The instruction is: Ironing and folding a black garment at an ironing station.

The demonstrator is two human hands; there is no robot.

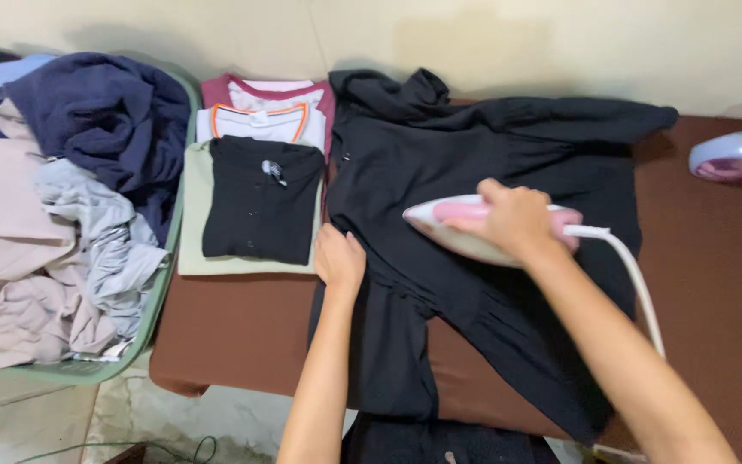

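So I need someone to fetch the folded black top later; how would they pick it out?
Find the green laundry basket heaped with clothes on the left. Right beside it, on the brown pad, sits a stack of folded garments. The folded black top lies uppermost, buttoned down its front, over a pale green piece.

Brown padded surface (242, 331): black garment (474, 163) spread flat, folded-clothes stack (255, 185) at left end.

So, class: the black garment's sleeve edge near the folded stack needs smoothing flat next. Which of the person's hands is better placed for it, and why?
Probably the left hand: it lies flat on the black garment beside the folded stack, while the right hand grips the iron.
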